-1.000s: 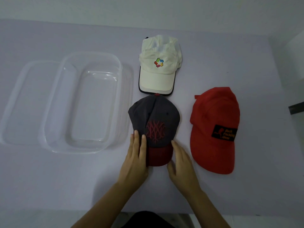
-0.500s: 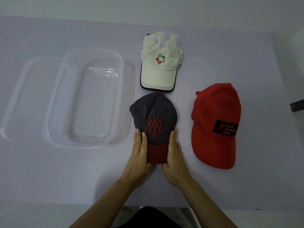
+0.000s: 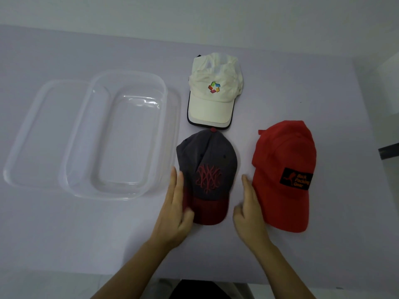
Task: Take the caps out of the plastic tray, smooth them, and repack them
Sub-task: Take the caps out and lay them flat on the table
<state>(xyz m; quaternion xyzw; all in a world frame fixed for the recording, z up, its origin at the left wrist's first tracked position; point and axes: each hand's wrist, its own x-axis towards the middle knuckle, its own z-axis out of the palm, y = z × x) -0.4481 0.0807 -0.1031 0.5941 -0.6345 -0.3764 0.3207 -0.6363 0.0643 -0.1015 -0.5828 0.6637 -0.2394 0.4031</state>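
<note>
Glossy clear plastic tray (image 3: 64, 169); matt cloth caps (image 3: 207, 160).

I am looking down on a broad table (image 3: 64, 223) covered in a pale lilac-grey surface, matte and evenly lit, with soft shadows only. Beyond the table's far edge a plain whitish wall (image 3: 194, 16) runs across the whole top of the view (no window or fixture that I can see on it). Off the table's right side a lighter white surface (image 3: 388, 83) rises, and below it a short dark bar (image 3: 388, 151) juts in. Past the table's near edge lies a lighter grey floor (image 3: 54, 285).
</note>
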